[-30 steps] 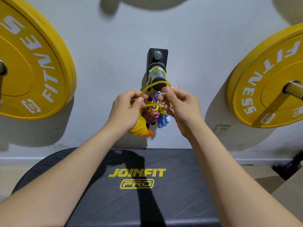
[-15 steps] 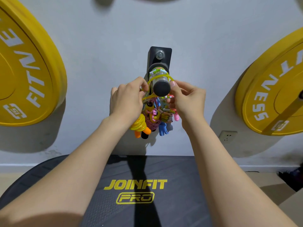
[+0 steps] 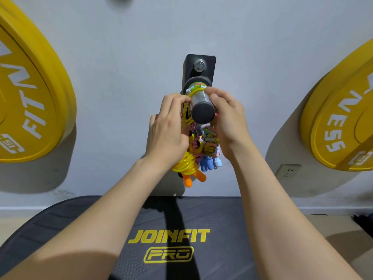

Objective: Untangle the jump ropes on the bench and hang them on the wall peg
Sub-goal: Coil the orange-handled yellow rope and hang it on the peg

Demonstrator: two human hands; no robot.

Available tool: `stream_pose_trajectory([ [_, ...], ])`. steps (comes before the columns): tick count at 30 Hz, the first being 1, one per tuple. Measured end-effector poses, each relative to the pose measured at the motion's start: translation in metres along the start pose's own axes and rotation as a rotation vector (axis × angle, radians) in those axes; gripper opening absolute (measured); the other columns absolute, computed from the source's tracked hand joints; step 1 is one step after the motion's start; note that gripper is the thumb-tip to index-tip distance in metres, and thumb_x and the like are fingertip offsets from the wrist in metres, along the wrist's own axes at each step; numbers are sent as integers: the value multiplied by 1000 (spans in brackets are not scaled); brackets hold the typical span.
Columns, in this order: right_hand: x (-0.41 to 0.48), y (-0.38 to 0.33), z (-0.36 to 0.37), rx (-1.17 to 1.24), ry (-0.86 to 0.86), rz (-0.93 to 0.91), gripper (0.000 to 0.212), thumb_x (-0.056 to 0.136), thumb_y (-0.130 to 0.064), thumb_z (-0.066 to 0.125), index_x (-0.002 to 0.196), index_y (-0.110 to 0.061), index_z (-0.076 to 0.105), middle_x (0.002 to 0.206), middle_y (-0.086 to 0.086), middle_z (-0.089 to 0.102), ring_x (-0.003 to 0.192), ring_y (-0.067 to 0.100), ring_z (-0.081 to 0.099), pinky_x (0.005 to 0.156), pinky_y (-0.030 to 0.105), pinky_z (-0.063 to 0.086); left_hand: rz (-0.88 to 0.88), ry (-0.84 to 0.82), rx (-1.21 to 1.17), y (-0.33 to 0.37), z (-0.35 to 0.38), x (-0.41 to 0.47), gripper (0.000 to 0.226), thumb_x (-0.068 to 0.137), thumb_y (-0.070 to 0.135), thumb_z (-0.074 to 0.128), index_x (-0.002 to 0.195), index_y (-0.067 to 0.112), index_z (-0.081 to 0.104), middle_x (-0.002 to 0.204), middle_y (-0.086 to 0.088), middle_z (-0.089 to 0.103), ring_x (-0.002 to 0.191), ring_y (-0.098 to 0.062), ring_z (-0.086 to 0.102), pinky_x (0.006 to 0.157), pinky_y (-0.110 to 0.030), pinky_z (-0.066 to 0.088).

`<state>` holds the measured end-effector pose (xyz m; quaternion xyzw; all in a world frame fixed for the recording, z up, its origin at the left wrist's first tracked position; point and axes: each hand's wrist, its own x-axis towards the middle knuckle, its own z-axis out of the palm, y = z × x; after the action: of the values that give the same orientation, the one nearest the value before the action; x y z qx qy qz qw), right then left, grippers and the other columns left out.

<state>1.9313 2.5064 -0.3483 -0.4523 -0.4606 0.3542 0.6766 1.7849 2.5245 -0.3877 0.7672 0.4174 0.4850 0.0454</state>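
Head view, and the loop is on! A second ago the yellow rope (image 3: 194, 91) was held open just in front of the black end cap of the peg (image 3: 198, 100). Now that loop lies over the steel barrel, pushed well back toward the wall plate, right beside the pale cords already wrapped there. Both hands have come up with it. The left hand (image 3: 167, 126) sits against the peg's left side, its grip pinching the yellow strand as it drops from the barrel. The right hand (image 3: 228, 122) is at the right side, thumb and forefinger pressed together on the cord where it crosses the top. Below them the rest of the jump ropes (image 3: 204, 146) hang in a bright cluster between the wrists, with the yellow coil and orange handles lowest, all clear of the desk (image 3: 222, 219), which shows no rope on it. That looks like the hanging nearly done: once the fingers let go, the weight should settle on the peg, though the loop may need seating so it can't slide forward off the cap.
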Motion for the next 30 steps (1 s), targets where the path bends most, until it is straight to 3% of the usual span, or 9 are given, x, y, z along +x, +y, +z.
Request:
stream_pose_trajectory([
  [5,-11,4,-2,-84,159,-70,29,100,-10,59,123,-22,72,104,2,74,84,7,69,73,25,57,-72,-47,172,-15,-3,14,50,90,7,70,127,37,55,124,13,67,106,-21,66,93,-45,45],
  [7,-18,15,-10,-369,251,-114,38,97,-12,60,131,-27,69,124,1,66,107,5,64,98,36,55,-138,-95,191,-13,-6,20,38,90,21,74,120,38,59,114,14,71,105,-24,67,94,-45,45],
  [10,-34,31,-13,-817,93,-170,61,83,-33,67,143,-37,56,144,-5,51,136,12,49,119,56,34,-191,-236,113,-3,-14,15,54,75,45,73,125,43,53,114,13,71,108,-28,67,95,-52,53],
  [13,-34,36,-16,-948,62,-245,67,85,-38,70,148,-34,48,145,-8,50,140,13,44,117,60,29,-186,-379,95,-6,-23,4,78,66,53,73,136,45,39,129,2,58,117,-31,60,93,-54,56],
  [17,-34,38,-21,-1054,144,-257,62,86,-33,72,144,-31,49,140,-9,56,149,22,35,117,56,25,-278,-332,19,-15,-30,3,78,65,27,91,118,31,34,118,-2,45,105,-29,55,80,-40,49],
  [19,-35,39,-21,-1032,132,-241,62,86,-27,72,144,-30,49,141,-7,54,150,29,32,118,57,28,-354,-357,120,-18,-38,10,69,62,29,95,112,26,47,117,-3,54,108,-28,55,79,-35,44],
  [23,-32,37,-20,-840,50,-223,66,82,-6,71,143,-21,49,133,0,53,126,24,52,103,52,50,-437,-339,263,-19,-57,23,47,60,34,95,99,34,69,113,-1,68,110,-31,60,85,-38,53],
  [27,-31,39,-18,-843,58,-228,68,82,-4,70,145,-21,48,134,0,52,127,24,52,103,50,51,-264,-160,607,-11,-43,15,46,77,20,83,114,40,68,124,-5,52,118,-39,42,85,-43,29],
  [30,-32,41,-19,-830,77,-270,68,84,-8,72,146,-19,47,138,2,50,128,23,52,106,48,49,-161,-37,551,-20,-24,0,42,89,13,78,124,34,69,137,-10,40,123,-39,36,97,-44,37],
])
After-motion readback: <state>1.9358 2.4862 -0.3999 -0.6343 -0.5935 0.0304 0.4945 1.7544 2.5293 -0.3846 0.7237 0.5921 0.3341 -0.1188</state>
